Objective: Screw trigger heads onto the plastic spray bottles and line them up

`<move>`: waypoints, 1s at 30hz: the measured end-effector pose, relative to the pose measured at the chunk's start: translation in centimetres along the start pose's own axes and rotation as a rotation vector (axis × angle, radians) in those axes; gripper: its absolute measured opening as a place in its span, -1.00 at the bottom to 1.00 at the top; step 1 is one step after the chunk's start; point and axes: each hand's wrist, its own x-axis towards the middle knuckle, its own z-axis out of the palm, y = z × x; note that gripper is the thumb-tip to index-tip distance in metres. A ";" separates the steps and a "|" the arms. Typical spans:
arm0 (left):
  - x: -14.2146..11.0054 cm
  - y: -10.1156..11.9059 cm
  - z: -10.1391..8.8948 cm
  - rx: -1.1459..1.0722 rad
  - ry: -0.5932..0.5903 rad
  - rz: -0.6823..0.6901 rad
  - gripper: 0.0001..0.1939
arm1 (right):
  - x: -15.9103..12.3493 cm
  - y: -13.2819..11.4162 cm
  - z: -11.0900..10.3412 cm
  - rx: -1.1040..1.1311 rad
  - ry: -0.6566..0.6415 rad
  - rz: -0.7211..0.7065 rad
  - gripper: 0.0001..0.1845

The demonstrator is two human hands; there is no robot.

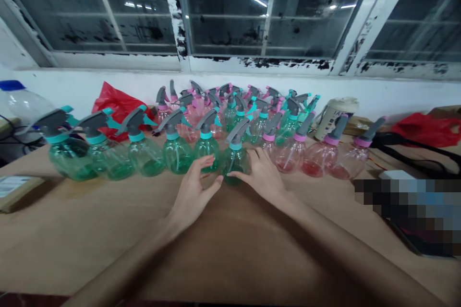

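Head: ten front-row bottles (178, 157), two hands (196, 186) (265, 175)

Both forearms reach forward, converging. Left hand (200, 182) open, thumb apart from fingers, palm turned inward; right hand (264, 172) curved, thumb pointing inward, fingers bent.

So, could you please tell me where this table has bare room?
The tabletop is bare left of the left forearm, up to the labelled box; between the forearms; and right of the right forearm, short of the dark flat object. It is crowded along the front row of spray bottles and behind it, up to the wall.
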 end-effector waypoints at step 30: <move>-0.3 1.3 0.8 0.002 -0.230 -0.121 -0.69 | -1.1 4.3 -5.5 -0.257 0.175 0.189 -0.53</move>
